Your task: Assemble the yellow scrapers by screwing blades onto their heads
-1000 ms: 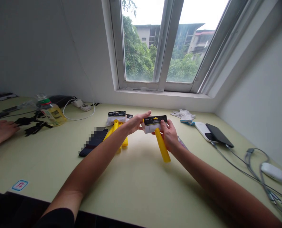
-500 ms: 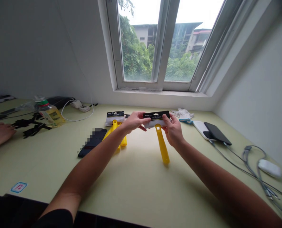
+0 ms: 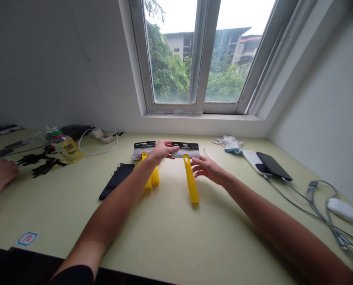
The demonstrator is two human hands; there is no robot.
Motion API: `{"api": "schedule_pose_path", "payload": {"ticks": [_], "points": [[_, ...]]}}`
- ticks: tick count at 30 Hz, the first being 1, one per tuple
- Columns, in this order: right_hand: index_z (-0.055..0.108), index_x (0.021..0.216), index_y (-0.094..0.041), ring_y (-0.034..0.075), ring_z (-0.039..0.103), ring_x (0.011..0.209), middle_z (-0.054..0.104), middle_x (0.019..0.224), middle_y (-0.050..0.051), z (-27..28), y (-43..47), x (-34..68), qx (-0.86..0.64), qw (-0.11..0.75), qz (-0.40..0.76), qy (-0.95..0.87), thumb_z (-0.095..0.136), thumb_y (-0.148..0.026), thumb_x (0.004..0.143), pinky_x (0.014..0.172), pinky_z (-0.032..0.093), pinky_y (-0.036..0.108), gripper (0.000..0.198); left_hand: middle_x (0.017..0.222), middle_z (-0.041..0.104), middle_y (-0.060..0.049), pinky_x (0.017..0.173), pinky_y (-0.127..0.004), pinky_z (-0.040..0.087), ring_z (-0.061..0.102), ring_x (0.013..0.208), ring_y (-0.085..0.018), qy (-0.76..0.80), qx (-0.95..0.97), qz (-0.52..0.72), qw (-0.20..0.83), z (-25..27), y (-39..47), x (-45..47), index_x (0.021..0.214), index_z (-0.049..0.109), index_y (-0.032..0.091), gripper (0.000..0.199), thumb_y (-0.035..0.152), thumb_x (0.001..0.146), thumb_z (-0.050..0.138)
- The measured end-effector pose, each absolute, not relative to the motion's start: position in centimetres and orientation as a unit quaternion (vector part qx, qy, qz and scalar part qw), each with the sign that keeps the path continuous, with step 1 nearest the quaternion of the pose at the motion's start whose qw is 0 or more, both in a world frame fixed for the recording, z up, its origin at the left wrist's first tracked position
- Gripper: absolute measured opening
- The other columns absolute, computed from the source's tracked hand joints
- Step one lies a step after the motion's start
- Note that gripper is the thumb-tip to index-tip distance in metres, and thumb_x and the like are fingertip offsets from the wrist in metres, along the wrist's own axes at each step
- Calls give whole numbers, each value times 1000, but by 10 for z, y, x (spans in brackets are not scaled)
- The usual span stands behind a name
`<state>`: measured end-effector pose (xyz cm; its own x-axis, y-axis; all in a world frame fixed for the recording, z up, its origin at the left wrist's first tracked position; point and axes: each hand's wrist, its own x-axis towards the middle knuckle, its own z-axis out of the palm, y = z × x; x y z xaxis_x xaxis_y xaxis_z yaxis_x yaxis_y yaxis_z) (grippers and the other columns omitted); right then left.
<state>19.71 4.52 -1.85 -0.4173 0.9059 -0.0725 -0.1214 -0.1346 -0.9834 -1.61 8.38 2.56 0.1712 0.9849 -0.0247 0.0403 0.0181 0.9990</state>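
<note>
My left hand [image 3: 163, 150] pinches the left edge of a packaged tool with a yellow handle [image 3: 191, 183]. Its head sits in a black-and-white package [image 3: 186, 150], and the handle slants down toward me. Beside the handle's right side, my right hand [image 3: 207, 169] has its fingers apart and holds nothing; whether a fingertip touches the handle I cannot tell. Behind my left wrist lie more yellow-handled tools [image 3: 155, 176] with a similar package [image 3: 143, 146], partly covered by my arm. A thin pointed stick-like item [image 3: 207, 153] shows just beyond my right hand.
A dark phone [image 3: 117, 182] lies left of my forearm. White gloves [image 3: 228, 143], a white power bank [image 3: 253, 162], a black phone [image 3: 273, 166] and grey cables [image 3: 313, 198] are at right. Further left are a bottle [image 3: 63, 146], black strips [image 3: 45, 164] and another person's hand [image 3: 2, 171].
My right hand has let go of the package and moved down beside the handle, fingers apart. The packaged tool has shifted slightly left in my left hand.
</note>
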Motion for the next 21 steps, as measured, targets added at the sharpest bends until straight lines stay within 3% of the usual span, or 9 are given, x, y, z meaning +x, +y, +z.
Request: {"api": "schedule_pose_path", "payload": {"ticks": [2, 6, 16, 21], "points": [[66, 95, -16, 11, 63, 61, 67, 83, 4, -25, 41, 192, -381, 354, 654, -549, 74, -38, 74, 50, 50, 19, 31, 75, 63, -4, 55, -27, 53, 62, 61, -13, 492, 525, 465, 517, 22, 87, -20, 90, 59, 12, 41, 26, 61, 84], [65, 97, -15, 10, 62, 61, 66, 80, 4, -34, 37, 183, -370, 358, 654, -554, 72, -38, 76, 52, 50, 19, 32, 76, 64, -4, 56, -26, 53, 62, 63, -14, 501, 543, 465, 488, 22, 87, -21, 93, 59, 12, 41, 27, 63, 83], [56, 109, -24, 16, 68, 75, 69, 95, 5, -21, 34, 181, -319, 486, 670, -462, 64, -45, 82, 59, 53, 24, 36, 80, 62, -3, 52, -26, 54, 63, 64, -14, 454, 586, 452, 496, 41, 76, -35, 82, 53, 15, 46, 43, 60, 82], [62, 98, -18, 13, 66, 62, 67, 83, 4, -16, 37, 185, -324, 500, 636, -491, 70, -34, 77, 53, 53, 23, 27, 85, 64, -7, 55, -28, 55, 63, 70, -17, 476, 643, 383, 463, 46, 70, -27, 85, 61, 13, 45, 47, 62, 79]]}}
